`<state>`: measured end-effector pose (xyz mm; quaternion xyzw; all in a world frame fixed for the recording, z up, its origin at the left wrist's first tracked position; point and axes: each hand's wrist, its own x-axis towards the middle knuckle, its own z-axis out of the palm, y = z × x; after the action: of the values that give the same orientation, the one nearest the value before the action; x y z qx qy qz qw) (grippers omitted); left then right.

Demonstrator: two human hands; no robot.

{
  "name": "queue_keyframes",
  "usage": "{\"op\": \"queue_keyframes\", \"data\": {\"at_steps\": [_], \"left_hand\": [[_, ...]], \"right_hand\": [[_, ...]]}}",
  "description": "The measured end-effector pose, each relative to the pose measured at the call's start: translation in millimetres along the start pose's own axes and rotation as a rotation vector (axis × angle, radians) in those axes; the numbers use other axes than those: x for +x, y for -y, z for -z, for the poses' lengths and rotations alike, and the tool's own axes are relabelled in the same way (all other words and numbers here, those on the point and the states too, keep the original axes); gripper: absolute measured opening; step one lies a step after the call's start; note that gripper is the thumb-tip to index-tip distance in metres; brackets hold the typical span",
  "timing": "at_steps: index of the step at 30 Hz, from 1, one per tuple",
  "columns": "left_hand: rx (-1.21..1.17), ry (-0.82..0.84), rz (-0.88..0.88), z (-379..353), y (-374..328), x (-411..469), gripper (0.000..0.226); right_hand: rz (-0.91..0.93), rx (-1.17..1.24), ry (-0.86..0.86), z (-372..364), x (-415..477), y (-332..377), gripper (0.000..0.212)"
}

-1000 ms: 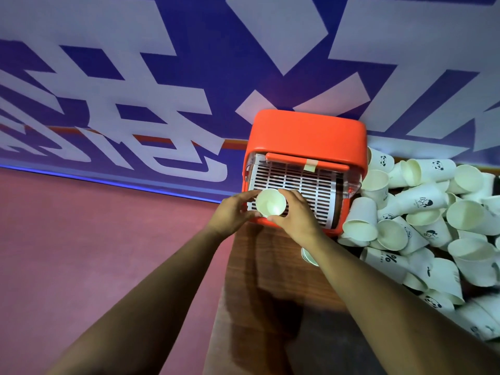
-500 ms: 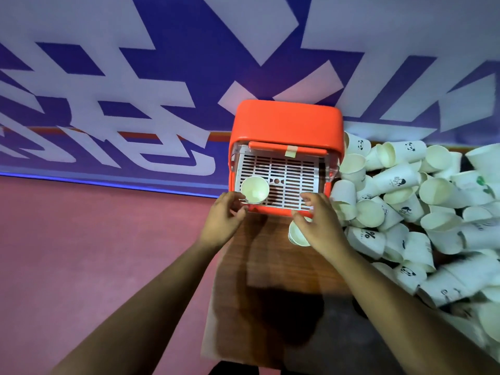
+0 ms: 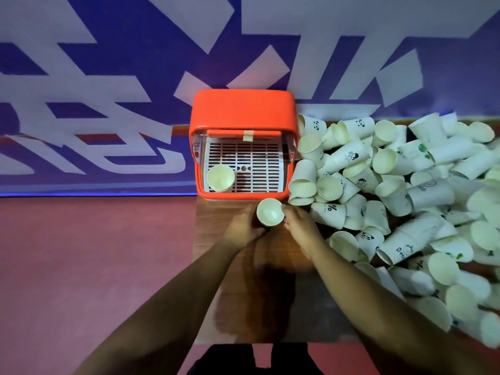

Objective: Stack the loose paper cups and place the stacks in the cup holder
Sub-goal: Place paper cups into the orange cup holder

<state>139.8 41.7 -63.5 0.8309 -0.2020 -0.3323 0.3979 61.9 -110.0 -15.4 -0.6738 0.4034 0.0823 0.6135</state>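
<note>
Paper cup stack (image 3: 270, 215) pinched upright between left hand (image 3: 244, 228) and right hand (image 3: 299, 226) on the worktop (image 3: 270, 293), just before the orange holder (image 3: 242, 112), probably next lifted beside the stack (image 3: 220, 178) inside.

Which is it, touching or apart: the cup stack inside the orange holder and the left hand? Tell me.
Apart. The head view shows the left hand below the orange holder, with wooden tabletop between it and the cup stack.

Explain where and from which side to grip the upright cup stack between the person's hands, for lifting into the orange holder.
Grip the cup stack around its side wall just under the rim, from both sides: it stands upright, mouth up, between the left hand and right hand.
</note>
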Motion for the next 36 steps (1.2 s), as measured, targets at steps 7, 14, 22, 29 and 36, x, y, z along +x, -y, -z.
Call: {"op": "queue_keyframes", "data": {"at_steps": [7,14,22,29,36], "left_hand": [[-0.095,-0.029,-0.087,-12,-5,-12,0.075],[-0.386,0.059,-0.007,-34,-33,-22,0.063],[-0.415,0.031,-0.059,-41,-44,-26,0.067],[-0.435,-0.090,-0.083,-15,-38,-31,0.063],[-0.452,-0.277,-0.150,53,-27,-46,0.059]], "right_hand": [[-0.173,0.454,0.126,36,-26,-15,0.044],[0.248,-0.664,-0.355,110,-43,-49,0.075],[0.207,-1.011,-0.242,118,-28,-85,0.096],[0.346,-0.969,-0.269,120,-34,-78,0.087],[0.505,-0.698,-0.228,93,-54,-6,0.076]]}}
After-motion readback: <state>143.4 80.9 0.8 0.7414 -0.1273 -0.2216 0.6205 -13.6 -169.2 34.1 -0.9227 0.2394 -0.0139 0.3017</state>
